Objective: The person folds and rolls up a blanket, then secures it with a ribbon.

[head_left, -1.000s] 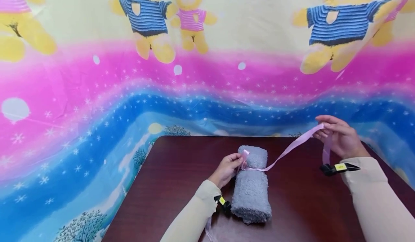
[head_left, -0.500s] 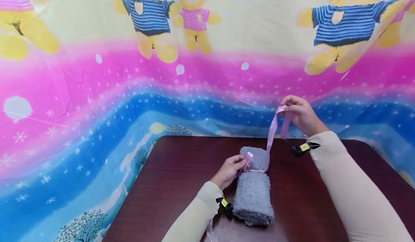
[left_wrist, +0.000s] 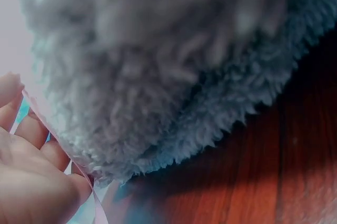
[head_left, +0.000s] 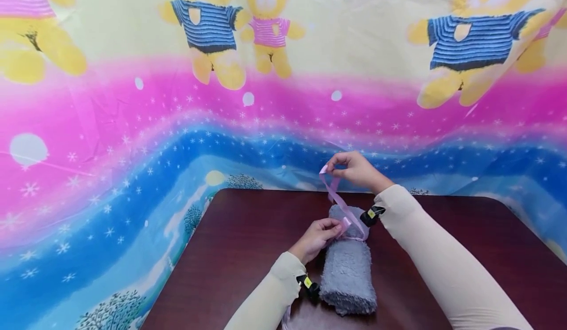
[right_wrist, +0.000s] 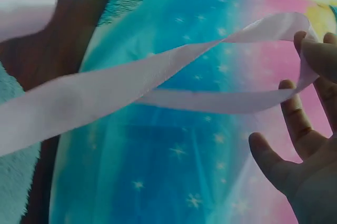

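Note:
A rolled grey fluffy towel lies lengthwise on the table, with a pink satin ribbon round it towards its far end. My left hand, at the towel's left side, pinches a short ribbon loop between thumb and fingers. Above the towel's far end my right hand pinches the ribbon's other length, which rises from the towel's right side. In the right wrist view this ribbon folds over at the right hand's fingertips and its tail hangs back. The left wrist view has the towel's pile hiding much.
The dark reddish-brown table ends at a cloth backdrop printed with bears and snowflakes. Below the left wrist, a pale ribbon end hangs at the table's front. Black camera straps sit on both cuffs.
My right hand has swung from far right, up and over leftward, bringing its ribbon length across above the towel. The left hand keeps its pinch on the loop, almost still.

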Demonstrator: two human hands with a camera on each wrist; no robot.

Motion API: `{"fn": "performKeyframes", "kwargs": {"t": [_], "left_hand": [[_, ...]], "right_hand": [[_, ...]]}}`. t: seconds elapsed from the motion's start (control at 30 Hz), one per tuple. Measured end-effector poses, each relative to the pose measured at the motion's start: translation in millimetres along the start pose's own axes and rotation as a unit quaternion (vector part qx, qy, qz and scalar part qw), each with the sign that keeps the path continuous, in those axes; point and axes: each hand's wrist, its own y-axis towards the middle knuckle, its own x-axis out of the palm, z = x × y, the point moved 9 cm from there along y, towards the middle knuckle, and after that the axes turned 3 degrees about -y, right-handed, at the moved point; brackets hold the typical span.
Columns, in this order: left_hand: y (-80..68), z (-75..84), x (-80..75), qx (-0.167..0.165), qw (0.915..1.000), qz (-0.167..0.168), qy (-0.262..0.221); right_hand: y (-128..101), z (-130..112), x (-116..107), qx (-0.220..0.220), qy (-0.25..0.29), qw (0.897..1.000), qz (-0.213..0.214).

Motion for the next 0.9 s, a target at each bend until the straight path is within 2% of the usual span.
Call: {"fn": "performKeyframes", "kwargs": {"t": [0.3,0.43,0.53,0.6,0.73,0.9], "left_hand": [[-0.7,2.1,3.6,0.009,0.9999,-0.014,0.0],[-1.8,4.0,3.7,0.013,0.9998,-0.018,-0.001],[-1.2,4.1,2.9,0.014,0.9998,-0.016,0.006],[-0.4,4.1,2.2,0.018,0.9996,-0.015,0.016],[0.4,2.5,1.2,0.017,0.9996,-0.012,0.021],[-0.9,0.4,3.4,0.014,0.9998,-0.011,0.008]], "right_hand": [[-6,16,22,0.009,-0.034,0.998,-0.05],[-17,15,24,-0.012,-0.066,0.994,-0.085],[-28,15,20,-0.03,-0.098,0.991,-0.086],[-37,17,16,-0.033,-0.109,0.991,-0.076],[-58,33,9,-0.022,-0.103,0.994,-0.025],[-94,64,13,0.034,-0.089,0.995,0.04]]}}
